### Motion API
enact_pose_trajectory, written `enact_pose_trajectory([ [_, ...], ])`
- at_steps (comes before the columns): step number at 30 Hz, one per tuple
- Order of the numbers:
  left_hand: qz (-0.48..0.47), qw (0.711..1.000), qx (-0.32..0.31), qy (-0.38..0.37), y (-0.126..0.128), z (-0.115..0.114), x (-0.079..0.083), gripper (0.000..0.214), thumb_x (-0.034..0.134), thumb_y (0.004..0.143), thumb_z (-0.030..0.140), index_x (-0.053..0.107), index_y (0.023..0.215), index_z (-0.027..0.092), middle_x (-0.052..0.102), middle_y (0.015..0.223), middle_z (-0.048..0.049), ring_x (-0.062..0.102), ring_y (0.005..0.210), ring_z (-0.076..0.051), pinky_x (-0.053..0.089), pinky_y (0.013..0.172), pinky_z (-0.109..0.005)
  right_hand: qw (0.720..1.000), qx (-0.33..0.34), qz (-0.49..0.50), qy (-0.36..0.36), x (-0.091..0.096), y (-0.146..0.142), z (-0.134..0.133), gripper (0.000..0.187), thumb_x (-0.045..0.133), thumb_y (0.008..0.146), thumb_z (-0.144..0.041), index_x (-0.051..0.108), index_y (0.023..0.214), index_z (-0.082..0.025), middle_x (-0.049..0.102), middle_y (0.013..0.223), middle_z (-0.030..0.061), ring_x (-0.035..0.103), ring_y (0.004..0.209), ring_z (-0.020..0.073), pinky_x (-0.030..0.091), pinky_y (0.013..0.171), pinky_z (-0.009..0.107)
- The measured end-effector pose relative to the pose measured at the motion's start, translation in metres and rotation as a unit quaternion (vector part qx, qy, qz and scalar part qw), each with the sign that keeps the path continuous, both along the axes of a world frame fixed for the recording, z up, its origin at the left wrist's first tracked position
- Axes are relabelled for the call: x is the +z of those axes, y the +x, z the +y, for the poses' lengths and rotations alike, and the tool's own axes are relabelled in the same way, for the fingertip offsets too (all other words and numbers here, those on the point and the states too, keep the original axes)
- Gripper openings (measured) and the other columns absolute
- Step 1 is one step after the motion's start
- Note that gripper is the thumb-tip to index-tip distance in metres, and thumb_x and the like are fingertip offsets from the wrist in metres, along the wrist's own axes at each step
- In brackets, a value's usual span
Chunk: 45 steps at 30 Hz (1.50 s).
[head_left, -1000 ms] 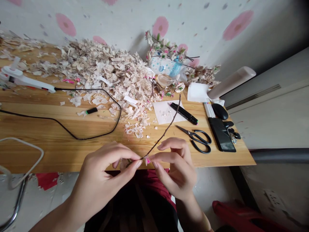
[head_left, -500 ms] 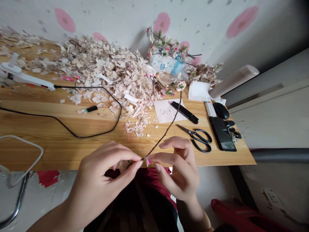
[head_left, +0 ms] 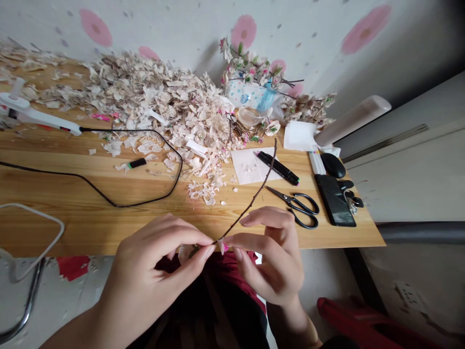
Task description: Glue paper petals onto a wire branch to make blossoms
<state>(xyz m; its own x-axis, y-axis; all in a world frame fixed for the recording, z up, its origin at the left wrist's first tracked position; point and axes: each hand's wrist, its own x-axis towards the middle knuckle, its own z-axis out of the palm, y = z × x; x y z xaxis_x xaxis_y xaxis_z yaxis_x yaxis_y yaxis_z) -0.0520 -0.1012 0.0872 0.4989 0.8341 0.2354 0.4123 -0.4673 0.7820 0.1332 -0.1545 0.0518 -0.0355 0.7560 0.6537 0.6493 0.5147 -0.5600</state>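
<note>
My left hand point(head_left: 156, 266) pinches a thin dark twig point(head_left: 254, 198) between thumb and forefinger near its lower end. The twig curves up and away to the right over the table. A small pink-and-white flower point(head_left: 224, 246) sits against the twig just right of that pinch. My right hand point(head_left: 272, 254) has its forefinger and thumb on this flower, with the other fingers curled and one raised near the twig. Partly hidden behind my left fingers is a pale petal point(head_left: 184, 254) with some green beside it.
Black-handled scissors point(head_left: 298, 206), black markers point(head_left: 279, 168) on a white sheet point(head_left: 241, 162) and a phone point(head_left: 334, 201) lie on the wooden table point(head_left: 90, 218). A big heap of pale petals point(head_left: 163, 97) covers the back. A black cord point(head_left: 145, 201) loops from a white tool point(head_left: 47, 118) at left.
Both hands stay almost in place. The twig's far tip has swung slightly right, and my right hand has shifted a little to the right with the flower still at its fingertips.
</note>
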Motion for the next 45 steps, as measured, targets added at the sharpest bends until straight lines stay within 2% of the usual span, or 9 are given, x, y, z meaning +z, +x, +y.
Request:
enact_pose_trajectory([
  [12, -0.009, 1.0, 0.006, -0.015, -0.002, -0.002, 0.0, 0.013, 0.064, 0.08, 0.014, 0.067, 0.074, 0.024, 0.064, 0.063, 0.0058, 0.055, 0.053, -0.008, 0.044, 0.052, -0.017, 1.0, 0.002, -0.001, -0.005, 0.001, -0.001, 0.0, 0.02, 0.057, 0.084, -0.009, 0.066, 0.097, -0.02, 0.053, 0.097, 0.0052, 0.056, 0.09, 0.0216, 0.049, 0.075, 0.041],
  [15, -0.013, 0.998, 0.014, -0.067, -0.003, 0.0, -0.002, 0.011, 0.066, 0.08, 0.018, 0.069, 0.072, 0.025, 0.066, 0.063, 0.0051, 0.056, 0.053, -0.009, 0.043, 0.049, -0.017, 1.0, -0.006, 0.008, -0.008, 0.002, -0.002, 0.0, 0.019, 0.055, 0.086, -0.012, 0.064, 0.1, -0.022, 0.054, 0.095, 0.0053, 0.055, 0.088, 0.0215, 0.049, 0.075, 0.041],
  [17, -0.024, 0.989, 0.023, -0.143, -0.005, 0.002, -0.005, 0.008, 0.068, 0.079, 0.023, 0.071, 0.072, 0.025, 0.067, 0.062, 0.0045, 0.057, 0.051, -0.009, 0.043, 0.046, -0.017, 0.999, -0.021, 0.033, -0.014, 0.001, -0.003, 0.0, 0.02, 0.054, 0.087, -0.012, 0.063, 0.102, -0.022, 0.055, 0.095, 0.0055, 0.055, 0.089, 0.0216, 0.048, 0.076, 0.041],
  [20, -0.065, 0.951, 0.034, -0.301, -0.007, 0.008, -0.013, 0.007, 0.07, 0.078, 0.029, 0.073, 0.075, 0.024, 0.07, 0.064, 0.0016, 0.061, 0.052, -0.011, 0.045, 0.045, -0.016, 0.995, -0.045, 0.08, -0.028, -0.003, -0.004, 0.001, 0.02, 0.054, 0.086, -0.011, 0.062, 0.103, -0.02, 0.055, 0.097, 0.0062, 0.055, 0.091, 0.0225, 0.047, 0.077, 0.041],
  [22, -0.103, 0.92, 0.038, -0.375, -0.007, 0.013, -0.019, 0.009, 0.071, 0.078, 0.03, 0.074, 0.074, 0.022, 0.071, 0.065, -0.0003, 0.063, 0.055, -0.011, 0.047, 0.047, -0.016, 0.993, -0.056, 0.096, -0.025, -0.005, -0.004, 0.002, 0.021, 0.055, 0.086, -0.009, 0.062, 0.102, -0.02, 0.055, 0.096, 0.0062, 0.055, 0.092, 0.0226, 0.046, 0.078, 0.041],
  [25, -0.169, 0.883, 0.039, -0.435, -0.006, 0.018, -0.027, 0.008, 0.071, 0.076, 0.026, 0.073, 0.07, 0.022, 0.07, 0.064, -0.0006, 0.063, 0.058, -0.011, 0.047, 0.05, -0.016, 0.995, -0.069, 0.075, -0.01, -0.006, -0.001, 0.006, 0.023, 0.055, 0.086, -0.006, 0.063, 0.103, -0.021, 0.056, 0.095, 0.0054, 0.056, 0.09, 0.0219, 0.046, 0.078, 0.04],
  [30, -0.217, 0.821, 0.025, -0.527, -0.002, 0.018, -0.029, 0.011, 0.072, 0.073, 0.024, 0.071, 0.063, 0.019, 0.065, 0.059, -0.0009, 0.054, 0.051, -0.008, 0.044, 0.047, -0.017, 0.997, -0.067, -0.041, 0.005, 0.001, 0.005, 0.012, 0.024, 0.06, 0.087, -0.007, 0.066, 0.103, -0.023, 0.058, 0.099, 0.0055, 0.056, 0.094, 0.0226, 0.045, 0.083, 0.041],
  [34, -0.227, 0.806, 0.023, -0.546, 0.0, 0.016, -0.028, 0.011, 0.074, 0.072, 0.027, 0.071, 0.064, 0.019, 0.063, 0.059, 0.0006, 0.05, 0.05, -0.007, 0.041, 0.047, -0.016, 0.998, -0.037, -0.051, -0.02, 0.008, 0.002, 0.014, 0.018, 0.063, 0.087, -0.011, 0.068, 0.1, -0.021, 0.059, 0.101, 0.0056, 0.056, 0.098, 0.0224, 0.043, 0.087, 0.041],
  [45, -0.25, 0.81, 0.021, -0.529, -0.003, 0.013, -0.031, 0.017, 0.08, 0.072, 0.036, 0.074, 0.068, 0.02, 0.065, 0.06, 0.0029, 0.052, 0.054, -0.005, 0.04, 0.051, -0.012, 0.999, -0.023, -0.006, -0.033, 0.009, -0.008, 0.017, 0.015, 0.064, 0.087, -0.01, 0.066, 0.098, -0.02, 0.059, 0.102, 0.0054, 0.056, 0.097, 0.0213, 0.043, 0.087, 0.041],
])
